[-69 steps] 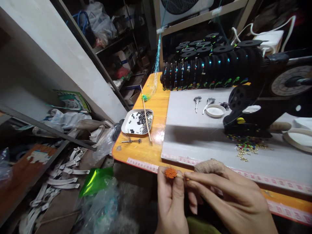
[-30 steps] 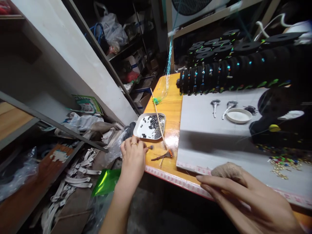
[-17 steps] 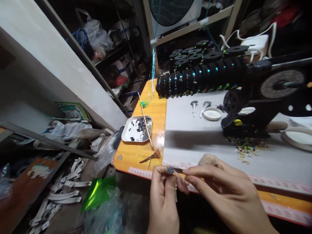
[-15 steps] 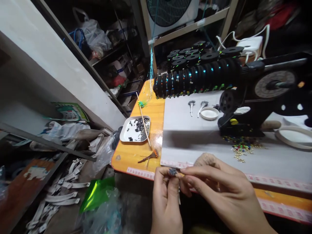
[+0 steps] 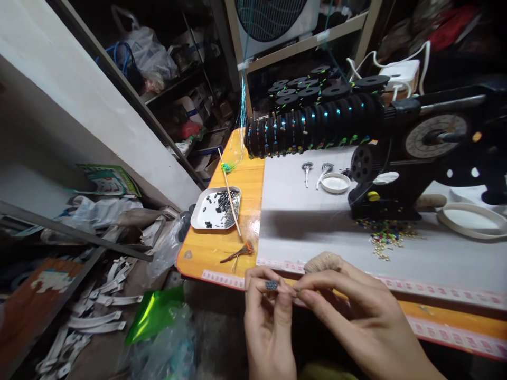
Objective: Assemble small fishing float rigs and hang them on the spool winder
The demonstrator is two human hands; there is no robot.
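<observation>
Near the front table edge, my left hand [image 5: 271, 322] is closed with thumb and finger pinched around a small bundle with a dark grey, knobbly head [image 5: 271, 285]. Most of the bundle is hidden by the fingers. My right hand [image 5: 352, 311] meets it from the right, thumb and forefinger pinched at the bundle's side; what is between those fingertips is too small to make out. A beige, thread-textured lump [image 5: 325, 261] shows behind the right fingers. Two similar bundles, a dark-headed one [image 5: 307, 171] and a second one [image 5: 325, 171], lie on the grey board with pale stems.
A white tray [image 5: 194, 216] of small dark pieces sits left, a thin stick [image 5: 228, 195] across it. A brown bundle with an orange band [image 5: 237, 253] lies nearby. A black machine [image 5: 396, 179] with wound spools stands right, by loose coloured beads [image 5: 384, 237] and a round lid [image 5: 335, 182].
My hands stay together; the dark head has shifted slightly left and down and turned between the left fingers. The whole view has moved a little.
</observation>
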